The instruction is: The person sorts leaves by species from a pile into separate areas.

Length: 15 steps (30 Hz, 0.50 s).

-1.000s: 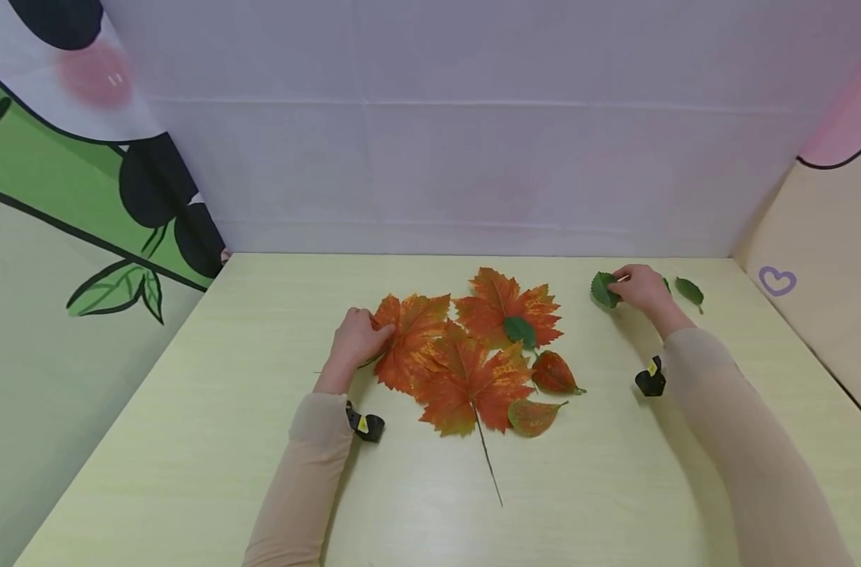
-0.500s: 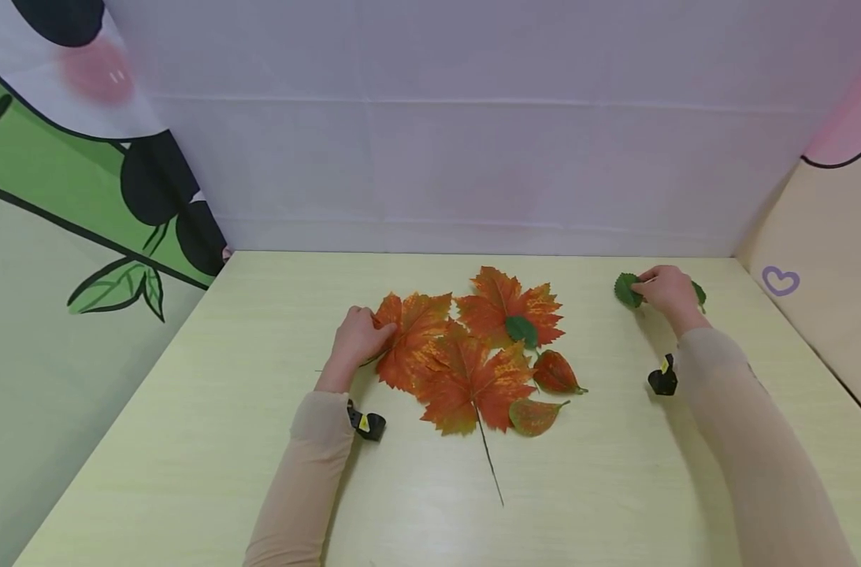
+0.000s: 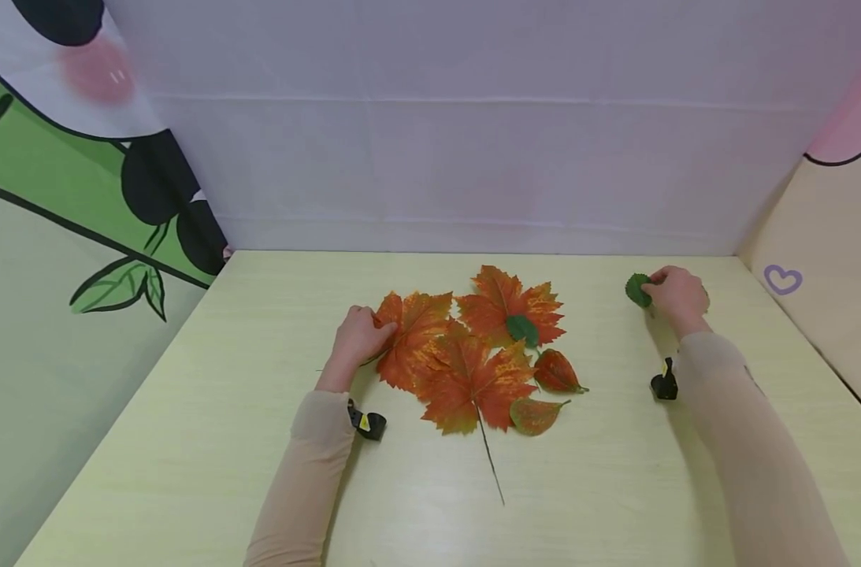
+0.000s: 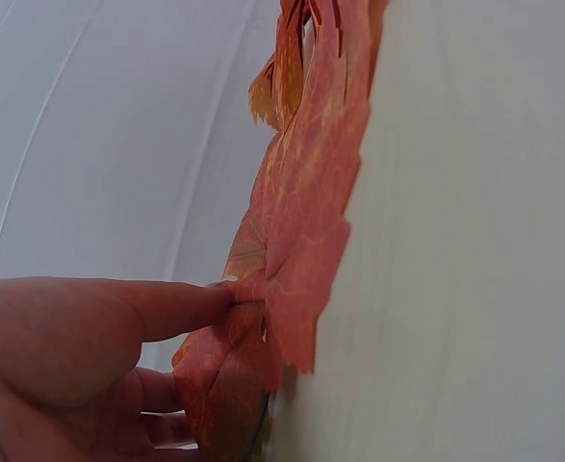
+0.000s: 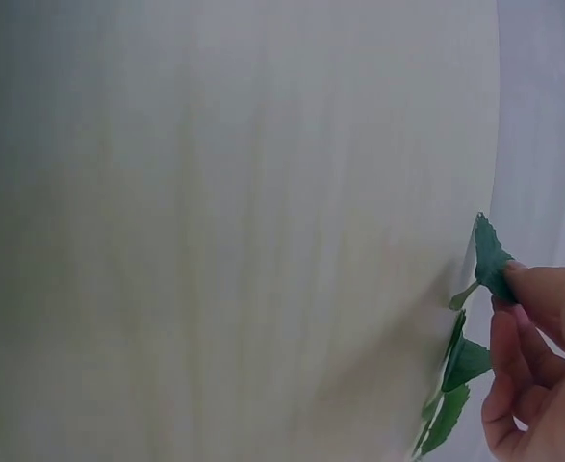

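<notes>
Shifted rightward since the earlier frame: a small toothed green leaf [image 3: 639, 290], held in a narrow pinch by the right-hand grip [image 3: 677, 296], close to the far right corner of the desk [image 3: 189, 441]. Unmoved: the left-hand grip [image 3: 359, 340], pinching the left orange leaf [image 3: 417, 337] at its outer side, left of the desk's middle. Also in the head view: a far orange leaf [image 3: 497, 307] toward the far edge, topped by a loose green leaf [image 3: 522, 331]; a near orange leaf [image 3: 469, 379] with a stem aimed at the near edge; and, to its right, a red leaf [image 3: 556, 372] and a mottled leaf [image 3: 535, 416].

From the left wrist: thumb on one face of the left orange leaf, fingers behind; impossible to tell whether lifted off the desk.

From the right wrist: green leaf between thumb and fingers, just beside two more green leaves [image 5: 467, 364] near the far edge.

Possible trouble, by judgement: a slip of the green leaf, from so small a hold; a snag on the two more green leaves, from fingers so close; a dragged near orange leaf, from apparent overlap with the left orange leaf and any leftward pull.
</notes>
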Tool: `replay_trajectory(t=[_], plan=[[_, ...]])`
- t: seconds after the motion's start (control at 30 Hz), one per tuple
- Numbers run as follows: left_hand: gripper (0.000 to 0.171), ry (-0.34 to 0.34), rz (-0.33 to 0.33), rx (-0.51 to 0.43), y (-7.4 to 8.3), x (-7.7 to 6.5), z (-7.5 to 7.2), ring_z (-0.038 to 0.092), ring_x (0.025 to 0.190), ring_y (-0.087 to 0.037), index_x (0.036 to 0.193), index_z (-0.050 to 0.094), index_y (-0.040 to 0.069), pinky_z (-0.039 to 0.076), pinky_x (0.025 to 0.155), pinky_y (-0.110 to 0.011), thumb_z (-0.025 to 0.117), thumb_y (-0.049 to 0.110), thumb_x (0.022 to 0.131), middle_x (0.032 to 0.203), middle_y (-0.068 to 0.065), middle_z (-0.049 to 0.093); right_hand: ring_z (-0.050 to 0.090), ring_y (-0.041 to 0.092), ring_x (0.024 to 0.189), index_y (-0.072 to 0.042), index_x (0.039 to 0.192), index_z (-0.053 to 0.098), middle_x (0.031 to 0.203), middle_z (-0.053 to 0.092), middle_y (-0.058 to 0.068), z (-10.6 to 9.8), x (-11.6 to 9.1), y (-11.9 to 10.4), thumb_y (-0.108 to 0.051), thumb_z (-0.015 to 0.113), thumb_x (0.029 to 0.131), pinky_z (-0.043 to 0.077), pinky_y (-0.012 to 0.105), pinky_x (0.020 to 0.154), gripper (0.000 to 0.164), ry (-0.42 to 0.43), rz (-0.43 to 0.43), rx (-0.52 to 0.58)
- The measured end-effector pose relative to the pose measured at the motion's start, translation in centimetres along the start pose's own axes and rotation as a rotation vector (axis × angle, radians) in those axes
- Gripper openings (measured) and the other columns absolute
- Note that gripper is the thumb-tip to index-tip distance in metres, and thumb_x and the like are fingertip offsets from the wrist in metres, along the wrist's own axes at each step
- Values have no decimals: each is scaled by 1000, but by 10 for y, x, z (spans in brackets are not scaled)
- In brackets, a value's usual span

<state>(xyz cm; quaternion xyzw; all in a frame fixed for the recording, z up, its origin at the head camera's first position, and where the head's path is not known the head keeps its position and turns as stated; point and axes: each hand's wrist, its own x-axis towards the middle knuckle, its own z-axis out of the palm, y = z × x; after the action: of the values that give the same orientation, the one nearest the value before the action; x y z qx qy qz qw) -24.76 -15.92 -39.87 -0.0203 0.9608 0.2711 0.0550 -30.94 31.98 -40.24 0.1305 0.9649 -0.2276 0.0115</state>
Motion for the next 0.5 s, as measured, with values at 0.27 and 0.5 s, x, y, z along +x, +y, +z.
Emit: replay_trajectory(t=[0.27,0.5], plan=[[33,-2,-3,8,-1,2,1,48,75,-26,82,50,0,40,66,-34,55,33,89,108,-21,47,49,46,98,0,112,51,112,53,26,0,2,2,-27,55,89,39,44,63,37,20,-13,-47],[33,-5,-9,-4,0,1,0,47,74,-25,80,49,1,39,65,-34,55,33,89,109,-21,46,50,44,95,1,111,52,109,55,25,0,1,-3,-30,56,88,38,45,65,39,28,-10,-43]])
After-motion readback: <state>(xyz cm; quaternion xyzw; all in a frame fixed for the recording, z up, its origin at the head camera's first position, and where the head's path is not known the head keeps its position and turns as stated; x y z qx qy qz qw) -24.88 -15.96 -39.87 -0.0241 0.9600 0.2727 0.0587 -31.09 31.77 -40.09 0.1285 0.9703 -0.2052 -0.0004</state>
